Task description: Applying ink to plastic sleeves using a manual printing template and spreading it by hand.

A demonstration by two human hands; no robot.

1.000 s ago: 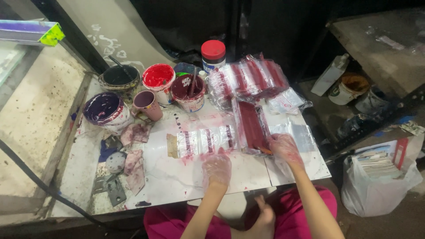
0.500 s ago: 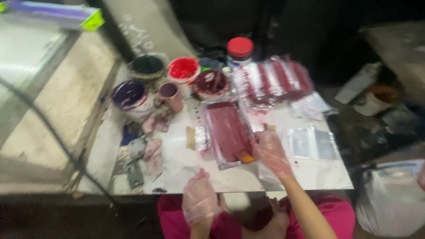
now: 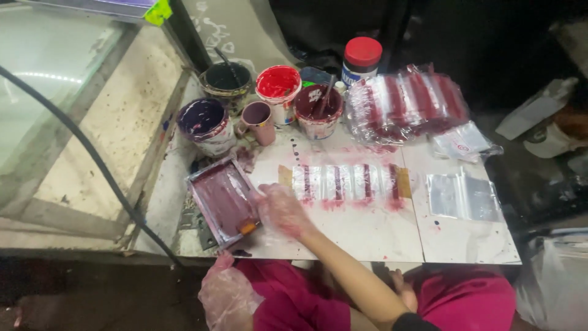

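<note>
— Looking down, what is the surface like?

— A low white board table (image 3: 367,236), stained with red and pink smears. At its back stand open paint pots: a dark one (image 3: 226,83), a red one (image 3: 278,89), a maroon one with a stick in it (image 3: 317,110), a purple one (image 3: 205,125), and a small pink mug (image 3: 258,121). A jar with a red lid (image 3: 361,59) stands behind them. To the left lies a glass-topped frame (image 3: 73,104) crossed by a black cable (image 3: 92,159); the room beyond is dark.

— And on the board itself?

— A taped-down row of clear strips with red stripes (image 3: 346,182) in the middle, a heap of printed clear bags (image 3: 407,101) behind it, and blank clear bags (image 3: 462,196) to the right.

— The right hand?

— The right hand (image 3: 282,211), in a thin clear glove, reaches across to the left. Its fingers curl narrowly at the near edge of a small rectangular screen frame (image 3: 222,199), coated maroon, which lies tilted at the table's left edge. It touches the frame by an orange-handled tool (image 3: 247,227); whether it truly grips either, I cannot tell.

— The left?

— The left hand (image 3: 228,297), gloved too, hangs below the table edge, fingers loosely bent, holding nothing.
</note>
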